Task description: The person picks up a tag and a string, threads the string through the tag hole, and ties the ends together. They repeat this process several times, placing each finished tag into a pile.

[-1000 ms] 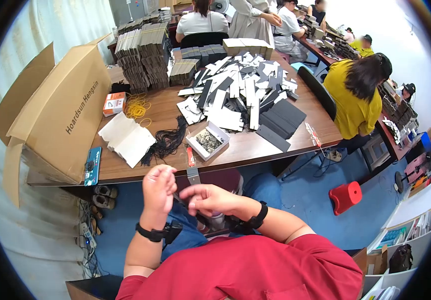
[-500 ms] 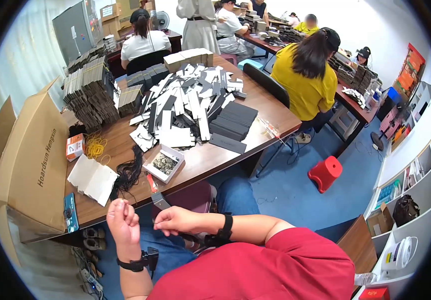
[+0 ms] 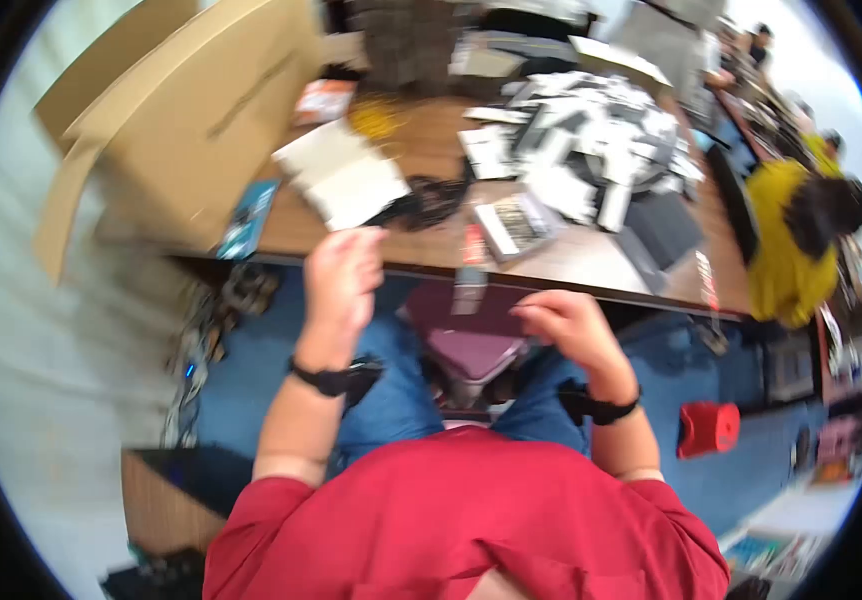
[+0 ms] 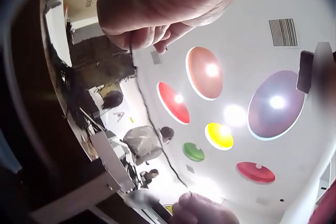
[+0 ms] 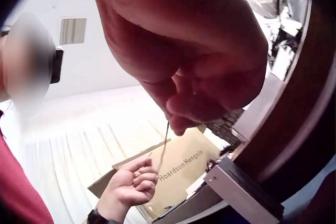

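Note:
A thin dark cord (image 4: 152,121) runs between the two hands in the left wrist view. Its upper end is pinched in the curled fingers of my left hand (image 3: 342,285), and the fingertips of my right hand (image 3: 579,332) pinch the other end. Both hands are held in the air in front of the table edge, well apart. In the right wrist view the cord (image 5: 166,142) hangs from the right fingertips towards the left hand (image 5: 132,184). The head view is blurred, and the cord cannot be made out there.
On the table stand a large cardboard box (image 3: 206,125), an open white carton piece (image 3: 343,178), black cords (image 3: 433,203), a small box of tiny parts (image 3: 514,225) and a heap of black and white pieces (image 3: 591,135). A red stool (image 3: 708,430) is at right.
My hands have moved from close together to wide apart, the right one away to the right. The head view has swung, so the table and large box appear further right and nearer.

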The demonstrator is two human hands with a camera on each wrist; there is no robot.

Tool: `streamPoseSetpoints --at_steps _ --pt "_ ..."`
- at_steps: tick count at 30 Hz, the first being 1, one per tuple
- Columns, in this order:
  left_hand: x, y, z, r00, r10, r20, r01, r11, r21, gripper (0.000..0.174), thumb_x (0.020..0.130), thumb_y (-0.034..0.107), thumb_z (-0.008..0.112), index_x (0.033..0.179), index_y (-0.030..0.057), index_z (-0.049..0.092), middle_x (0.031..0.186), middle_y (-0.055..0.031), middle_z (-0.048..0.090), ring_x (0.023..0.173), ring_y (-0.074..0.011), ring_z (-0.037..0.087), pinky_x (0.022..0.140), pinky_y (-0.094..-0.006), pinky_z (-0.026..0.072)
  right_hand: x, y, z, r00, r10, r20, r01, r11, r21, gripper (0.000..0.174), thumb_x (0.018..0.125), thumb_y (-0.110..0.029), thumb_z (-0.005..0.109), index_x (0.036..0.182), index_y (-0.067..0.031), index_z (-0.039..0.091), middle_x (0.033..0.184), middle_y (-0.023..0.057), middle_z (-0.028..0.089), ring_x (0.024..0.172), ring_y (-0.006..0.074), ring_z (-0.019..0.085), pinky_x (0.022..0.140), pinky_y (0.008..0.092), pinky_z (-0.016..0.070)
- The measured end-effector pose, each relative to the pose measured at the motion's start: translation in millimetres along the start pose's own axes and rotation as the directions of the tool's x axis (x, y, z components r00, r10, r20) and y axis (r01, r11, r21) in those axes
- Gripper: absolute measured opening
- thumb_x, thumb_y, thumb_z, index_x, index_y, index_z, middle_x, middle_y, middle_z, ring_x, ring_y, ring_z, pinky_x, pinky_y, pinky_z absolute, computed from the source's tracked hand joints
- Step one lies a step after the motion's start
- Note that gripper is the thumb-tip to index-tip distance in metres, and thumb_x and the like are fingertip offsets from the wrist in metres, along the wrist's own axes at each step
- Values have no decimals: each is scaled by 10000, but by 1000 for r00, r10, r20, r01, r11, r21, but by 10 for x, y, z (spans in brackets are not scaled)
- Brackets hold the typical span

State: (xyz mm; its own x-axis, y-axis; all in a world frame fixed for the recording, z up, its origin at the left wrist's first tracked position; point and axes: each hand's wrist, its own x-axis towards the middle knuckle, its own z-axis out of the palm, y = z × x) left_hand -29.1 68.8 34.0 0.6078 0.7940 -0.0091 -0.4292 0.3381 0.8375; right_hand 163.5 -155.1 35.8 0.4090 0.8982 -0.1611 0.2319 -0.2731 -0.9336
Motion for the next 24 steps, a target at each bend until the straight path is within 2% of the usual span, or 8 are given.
streamPoseSetpoints --at_steps 3,4,8,12,15,17,20,24 --pt "-41 -160 109 997 -68 31 66 996 56 126 910 105 566 915 -14 607 565 53 405 438 -19 306 402 -171 254 -20 -179 250 942 -317 -109 291 935 -205 153 883 -90 576 973 -6 666 815 77 668 738 151 628 652 276 496" --pt "-51 -202 144 993 -93 68 90 995 48 126 913 114 567 909 -4 612 565 44 423 439 -24 306 408 -177 263 -28 -312 337 914 -405 -28 370 859 -353 136 869 -64 568 956 -13 659 870 125 662 781 245 647 691 311 507" --pt "-89 -490 359 991 -93 96 89 995 48 140 915 130 575 897 -3 613 657 -29 567 540 -95 525 499 -214 447 46 -584 605 811 -553 191 558 630 -541 153 798 0 588 937 -29 643 770 149 618 724 315 617 632 357 495" --pt "-168 -558 422 973 -162 166 169 985 -28 160 919 139 573 926 -17 607 809 -99 647 715 -165 655 610 -267 549 191 -591 645 858 -505 -87 416 785 -459 237 801 -97 647 1012 -75 541 751 136 656 705 309 650 574 377 499" --pt "-207 -490 469 964 -205 172 202 979 35 161 916 128 578 942 -24 622 820 -85 635 659 -145 621 566 -244 517 268 -586 509 955 -281 -92 234 909 -345 280 813 -79 641 1052 -69 496 729 134 653 672 280 655 550 355 485" --pt "-204 -541 420 959 -215 186 187 970 157 154 907 117 589 929 -26 644 818 -66 627 665 -131 598 573 -233 487 283 -568 458 956 -289 -51 269 932 -243 286 845 -44 575 1115 -60 482 700 99 607 606 212 597 530 319 462" --pt "-172 -714 398 977 89 195 -160 910 384 137 885 103 613 897 -15 681 799 -38 602 702 -116 554 609 -234 440 293 -506 422 948 -317 -4 315 944 -103 336 888 6 473 1219 -50 453 653 47 502 530 131 496 513 275 432" --pt "-179 -754 404 932 232 277 -342 813 471 121 865 96 639 863 -12 692 747 3 550 681 -80 492 610 -224 390 265 -482 395 961 -275 -12 273 959 -70 378 872 61 475 1234 -47 457 725 39 562 581 92 511 544 231 435"
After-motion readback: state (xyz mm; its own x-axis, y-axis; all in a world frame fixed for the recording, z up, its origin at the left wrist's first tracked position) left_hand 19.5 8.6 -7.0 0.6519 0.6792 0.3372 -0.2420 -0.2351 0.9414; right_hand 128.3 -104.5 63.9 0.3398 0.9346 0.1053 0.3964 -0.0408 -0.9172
